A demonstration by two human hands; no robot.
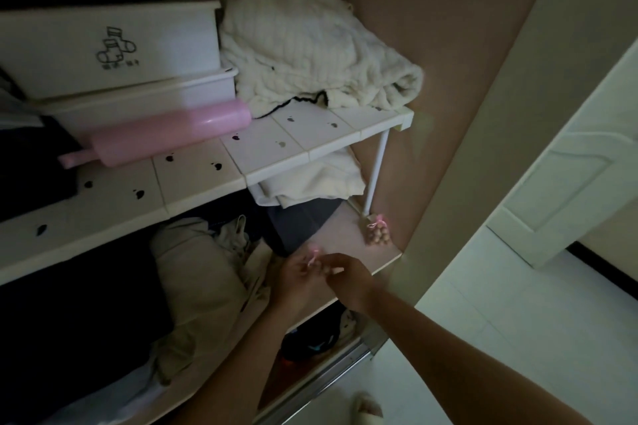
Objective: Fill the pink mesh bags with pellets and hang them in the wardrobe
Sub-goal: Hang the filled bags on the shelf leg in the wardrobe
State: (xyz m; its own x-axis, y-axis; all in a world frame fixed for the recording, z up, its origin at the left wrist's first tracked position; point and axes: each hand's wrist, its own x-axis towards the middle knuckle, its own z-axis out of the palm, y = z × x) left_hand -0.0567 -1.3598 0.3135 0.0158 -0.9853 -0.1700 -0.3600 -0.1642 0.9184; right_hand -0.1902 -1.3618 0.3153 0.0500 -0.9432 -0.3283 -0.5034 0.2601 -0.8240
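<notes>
One filled mesh bag (378, 235) is seen at two o'clock from both hands (297, 281) (348, 281), by which pink string (312, 259) is pinched.

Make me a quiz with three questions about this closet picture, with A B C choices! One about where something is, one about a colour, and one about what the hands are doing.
1. Where is the filled mesh bag?
A. in the white box
B. at the foot of the rack leg
C. on the floor tiles

2. What colour is the bottle lying by the boxes?
A. pink
B. green
C. black

3. What are the hands doing?
A. resting apart
B. lifting the blanket
C. held together at a pink string

Answers:
1 B: the bag sits on the wooden shelf right by the white leg.
2 A: the bottle on the rack is pink.
3 C: the left hand and right hand meet, fingers pinched at a pink string.
</notes>
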